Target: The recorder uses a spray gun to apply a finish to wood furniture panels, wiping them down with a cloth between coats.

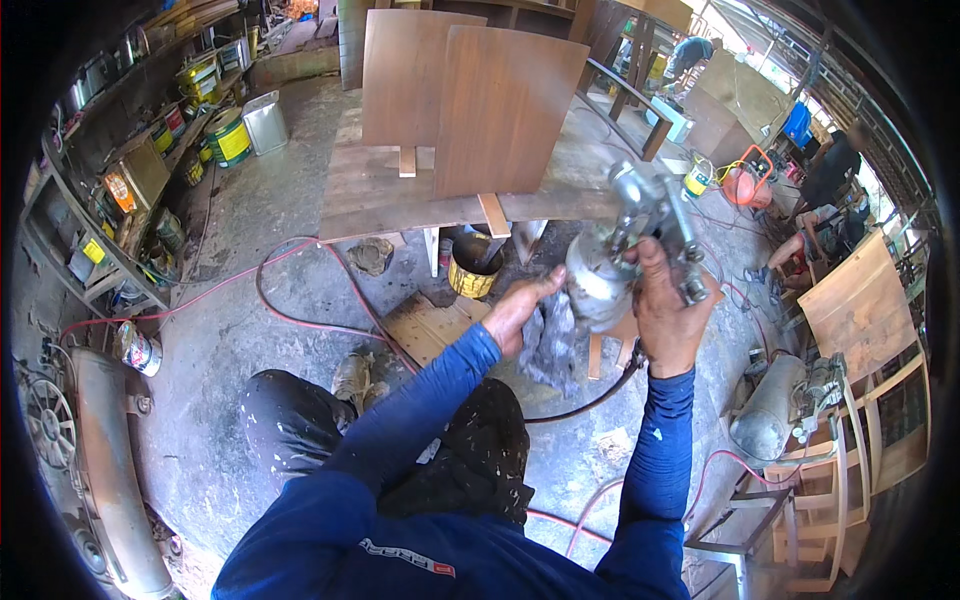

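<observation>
My right hand (pixel 667 312) grips a metal spray gun (pixel 640 225) by its handle, held up in front of me with a dark hose trailing down from it. The gun's round metal cup (pixel 592 282) hangs at its left side. My left hand (pixel 518 306) presses against that cup and holds a grey rag (pixel 553 345) that droops below it. Both arms wear blue sleeves. I am crouched on the concrete floor, paint-spattered dark trousers below.
Two brown wooden panels (pixel 500 110) stand on a low plank platform (pixel 385 195) ahead. A yellow can (pixel 470 272) sits under its edge. Red hoses (pixel 290 300) loop over the floor. Shelves with paint tins (pixel 150 170) stand left; wooden chair frames (pixel 860 400) and a compressor tank (pixel 765 410) right.
</observation>
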Demonstrator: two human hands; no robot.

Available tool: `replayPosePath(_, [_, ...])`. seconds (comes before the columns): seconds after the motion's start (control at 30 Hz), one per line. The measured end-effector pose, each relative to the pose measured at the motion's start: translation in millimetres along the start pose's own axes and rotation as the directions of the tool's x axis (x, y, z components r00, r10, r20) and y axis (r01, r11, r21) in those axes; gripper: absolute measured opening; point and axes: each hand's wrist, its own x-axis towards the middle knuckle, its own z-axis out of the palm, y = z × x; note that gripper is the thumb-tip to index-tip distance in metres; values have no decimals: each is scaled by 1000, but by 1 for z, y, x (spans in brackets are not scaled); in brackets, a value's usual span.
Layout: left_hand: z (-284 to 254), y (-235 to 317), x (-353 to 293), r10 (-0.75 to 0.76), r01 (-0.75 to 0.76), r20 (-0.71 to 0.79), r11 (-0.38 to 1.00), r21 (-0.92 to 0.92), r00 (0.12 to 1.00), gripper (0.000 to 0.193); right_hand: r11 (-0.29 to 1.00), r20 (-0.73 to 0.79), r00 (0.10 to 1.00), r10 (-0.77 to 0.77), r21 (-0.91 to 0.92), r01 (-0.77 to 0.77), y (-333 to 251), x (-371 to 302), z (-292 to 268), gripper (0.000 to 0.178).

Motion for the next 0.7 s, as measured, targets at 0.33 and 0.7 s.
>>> replayPosePath(0.33, [12,-8,-5,125,-125,10,992,13,992,58,1000,55,998,13,16,-14,-22,1,-15,30])
replayPosePath(0.7, [5,-27,-16,74,-74,-7,997,29,997,59,1000,62,998,-4,-22,5,-14,-6,-7,31])
